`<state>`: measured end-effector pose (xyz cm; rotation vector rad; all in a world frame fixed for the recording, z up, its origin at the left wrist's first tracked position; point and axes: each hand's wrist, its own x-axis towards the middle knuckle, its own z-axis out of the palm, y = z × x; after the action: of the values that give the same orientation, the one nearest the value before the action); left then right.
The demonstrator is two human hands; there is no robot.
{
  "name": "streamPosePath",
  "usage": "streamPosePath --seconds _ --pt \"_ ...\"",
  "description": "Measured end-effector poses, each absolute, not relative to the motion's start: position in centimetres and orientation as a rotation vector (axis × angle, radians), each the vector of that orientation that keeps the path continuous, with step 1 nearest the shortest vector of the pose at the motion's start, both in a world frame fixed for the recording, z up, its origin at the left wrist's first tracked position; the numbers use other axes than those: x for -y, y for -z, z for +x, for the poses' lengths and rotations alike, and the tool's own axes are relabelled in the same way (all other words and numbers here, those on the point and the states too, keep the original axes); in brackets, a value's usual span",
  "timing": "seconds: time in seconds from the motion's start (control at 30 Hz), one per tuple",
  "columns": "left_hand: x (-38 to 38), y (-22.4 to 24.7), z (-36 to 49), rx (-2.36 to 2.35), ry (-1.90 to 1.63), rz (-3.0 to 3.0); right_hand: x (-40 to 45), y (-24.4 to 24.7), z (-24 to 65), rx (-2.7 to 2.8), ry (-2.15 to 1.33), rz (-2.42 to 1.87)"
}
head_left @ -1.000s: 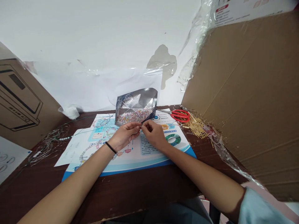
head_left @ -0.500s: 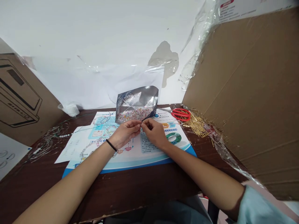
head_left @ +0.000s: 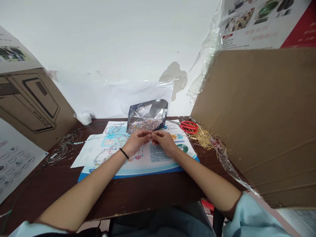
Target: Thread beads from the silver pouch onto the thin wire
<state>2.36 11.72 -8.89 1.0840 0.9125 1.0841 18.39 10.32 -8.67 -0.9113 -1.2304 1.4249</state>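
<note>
You are holding your left hand (head_left: 136, 144) and right hand (head_left: 164, 142) low over the glossy printed mat (head_left: 138, 171), with the fingers curled inward and the fingertips (head_left: 150, 134) pressed together at the centre. You cannot tell from this view whether they are pinching a fine strand or anything else; the contact point is too small to resolve. A black elastic band (head_left: 124, 153) is circling your left wrist.

The crinkled silver foil pouch (head_left: 147, 110) is standing open just beyond your fingertips, its mouth gaping and its creased walls reflecting the light. Multicoloured beads (head_left: 145, 124) are filling its lower part. Red-handled steel scissors (head_left: 189, 127) are lying to its right, beside a loose heap of thin brass pins (head_left: 202, 138). A tangle of fine wire (head_left: 65, 146) is lying on the dark wooden table (head_left: 138, 194) to the left.

Compared with the earlier frame, your hands are closing the slight gap between them, and the view is tilting upward, bringing more of the printed cartons into the picture.
</note>
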Motion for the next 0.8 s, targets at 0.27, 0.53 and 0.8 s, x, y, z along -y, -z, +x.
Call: streamPosePath --seconds 0.27,0.53,0.8 --pt "-11.7 7.8 2.2 -1.078 -1.238 1.627 -10.4 8.2 19.1 1.227 -1.483 -0.918" --pt "-12.0 7.9 2.3 -1.060 -1.277 1.724 -10.6 8.7 19.5 1.277 -1.454 -0.896" --pt "-12.1 6.8 2.5 -1.056 -1.402 1.345 -10.6 7.9 20.1 1.204 -1.469 -0.915"
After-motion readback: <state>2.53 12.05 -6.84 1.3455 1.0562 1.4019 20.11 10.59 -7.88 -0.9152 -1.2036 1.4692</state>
